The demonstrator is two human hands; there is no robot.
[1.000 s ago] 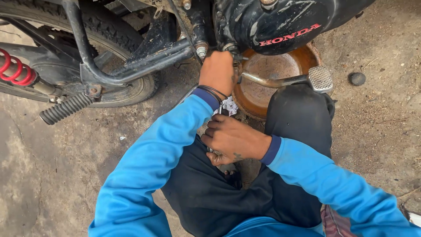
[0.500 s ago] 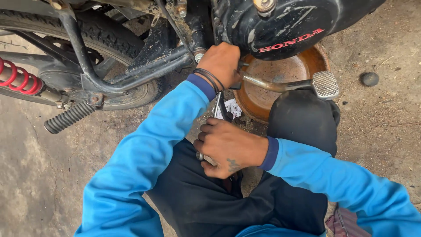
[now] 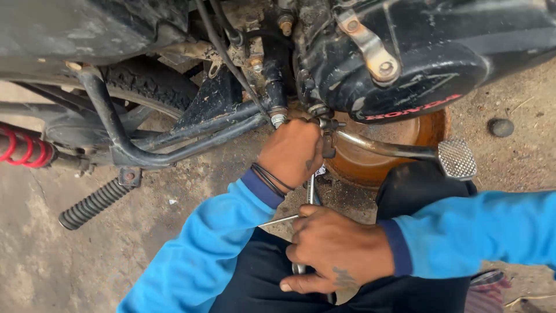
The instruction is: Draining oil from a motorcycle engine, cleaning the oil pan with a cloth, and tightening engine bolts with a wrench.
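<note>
My left hand [image 3: 294,152] reaches under the black motorcycle engine [image 3: 405,64] and grips a small fitting by the lower frame tube [image 3: 191,136], its fingers curled and partly hidden. My right hand [image 3: 336,252] is closed round the handle of a long metal wrench [image 3: 310,194], whose shaft runs up toward my left hand. A thin cross bar [image 3: 278,221] sticks out to the left of the handle. Both arms wear blue sleeves.
A rusty orange drain pan [image 3: 370,162] sits on the ground under the engine. The brake pedal [image 3: 456,157] juts out over my dark-trousered knee. A ribbed footpeg [image 3: 92,204], a red shock spring [image 3: 23,148] and the rear tyre [image 3: 145,84] lie to the left. A small stone [image 3: 500,127] lies at right.
The view has moved closer to the engine. My right hand has slid down along the wrench, which now stands upright with its shaft showing between my two hands. My left hand stays at the fitting.
</note>
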